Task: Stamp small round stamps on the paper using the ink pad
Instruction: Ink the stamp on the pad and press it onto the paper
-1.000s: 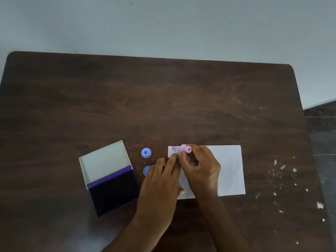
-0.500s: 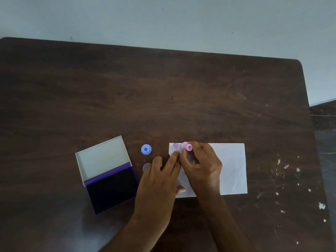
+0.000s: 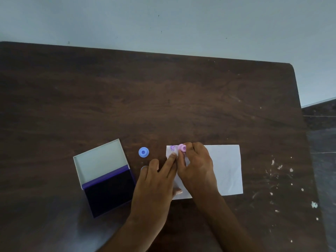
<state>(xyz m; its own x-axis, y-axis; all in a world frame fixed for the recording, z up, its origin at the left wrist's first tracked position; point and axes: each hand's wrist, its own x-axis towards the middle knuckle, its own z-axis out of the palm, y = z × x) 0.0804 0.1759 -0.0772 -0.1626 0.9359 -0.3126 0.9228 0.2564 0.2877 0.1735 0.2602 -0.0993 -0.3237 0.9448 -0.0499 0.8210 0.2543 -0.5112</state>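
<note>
A white sheet of paper [image 3: 225, 170] lies on the dark wooden table [image 3: 163, 97]. A purple stamped mark [image 3: 173, 148] shows at its top left corner. My right hand [image 3: 197, 168] pinches a small pink round stamp [image 3: 182, 148] at the paper's top edge, just right of the mark. My left hand [image 3: 158, 180] lies flat, its straight fingers pressing the paper's left edge. A blue round stamp [image 3: 143, 152] stands left of the paper. Another blue stamp [image 3: 143, 168] is mostly hidden under my left hand. The ink pad [image 3: 107, 190] sits open at the left, lid [image 3: 100, 159] folded back.
White paint flecks [image 3: 280, 167] dot the table's right side. The table's right edge [image 3: 300, 124] borders a dark floor, and a pale wall lies beyond the far edge.
Both hands keep the same hold on the stamp and paper. Only the camera view has shifted slightly.
</note>
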